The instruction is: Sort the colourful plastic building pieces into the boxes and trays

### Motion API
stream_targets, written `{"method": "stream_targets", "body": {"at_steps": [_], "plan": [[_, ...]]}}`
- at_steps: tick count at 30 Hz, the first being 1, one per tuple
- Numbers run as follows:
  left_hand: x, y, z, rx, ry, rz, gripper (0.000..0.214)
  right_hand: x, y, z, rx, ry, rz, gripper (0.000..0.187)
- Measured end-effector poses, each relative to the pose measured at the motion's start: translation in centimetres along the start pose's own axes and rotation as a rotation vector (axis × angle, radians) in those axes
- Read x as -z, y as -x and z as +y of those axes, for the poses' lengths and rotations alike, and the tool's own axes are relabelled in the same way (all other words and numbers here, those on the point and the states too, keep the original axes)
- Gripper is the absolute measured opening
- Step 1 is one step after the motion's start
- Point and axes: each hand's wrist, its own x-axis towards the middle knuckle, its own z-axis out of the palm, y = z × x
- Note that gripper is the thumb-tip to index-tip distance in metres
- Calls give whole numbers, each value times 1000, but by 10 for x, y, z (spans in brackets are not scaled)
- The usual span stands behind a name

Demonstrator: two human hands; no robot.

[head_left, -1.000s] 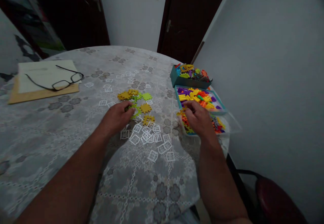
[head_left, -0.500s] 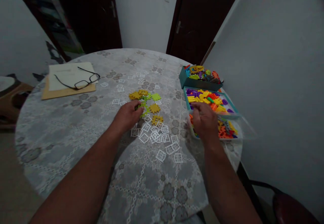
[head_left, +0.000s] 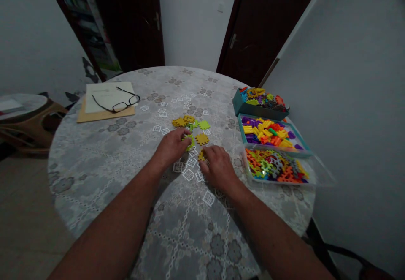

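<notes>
My left hand (head_left: 172,147) is closed in a pinch on a lime-green toothed plastic piece (head_left: 190,143), part of which the fingers hide. To its right, my right hand (head_left: 217,167) rests low over the table with thumb and fingers closed round a mustard-yellow toothed piece (head_left: 201,156). Just beyond both hands lies a flat mustard piece (head_left: 202,139), and behind it a lime-green one (head_left: 204,124). More mustard pieces (head_left: 179,122) are heaped at the back left of this group. White lattice window pieces (head_left: 188,174) are scattered round and partly under the hands.
At the right stand a teal box (head_left: 262,110) of mixed pieces, a teal-edged tray (head_left: 242,134) of coloured tube pieces and a clear tray (head_left: 278,182) of toothed pieces. Black glasses (head_left: 120,106) lie on papers (head_left: 104,88) at the left. A patterned cloth (head_left: 104,178) covers the round table.
My right hand has moved left from over the trays to the pieces at the table's middle, taking hold of a mustard piece. My left hand keeps its pinch. The view has shifted slightly.
</notes>
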Motion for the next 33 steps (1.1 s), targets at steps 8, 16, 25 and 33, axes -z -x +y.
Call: {"method": "stream_targets", "body": {"at_steps": [8, 16, 25, 33], "plan": [[-12, 4, 4, -37, 89, -31, 28, 1, 0, 7, 22, -255, 239, 51], [-25, 13, 19, 105, 540, -231, 22, 7, 2, 3, 175, -375, 369, 58], [-23, 14, 16, 102, 673, -321, 25, 2, -1, 1, 176, -383, 292, 53], [-21, 5, 8, 119, 572, -165, 23, -5, 3, 5, 64, -393, 257, 48]]}}
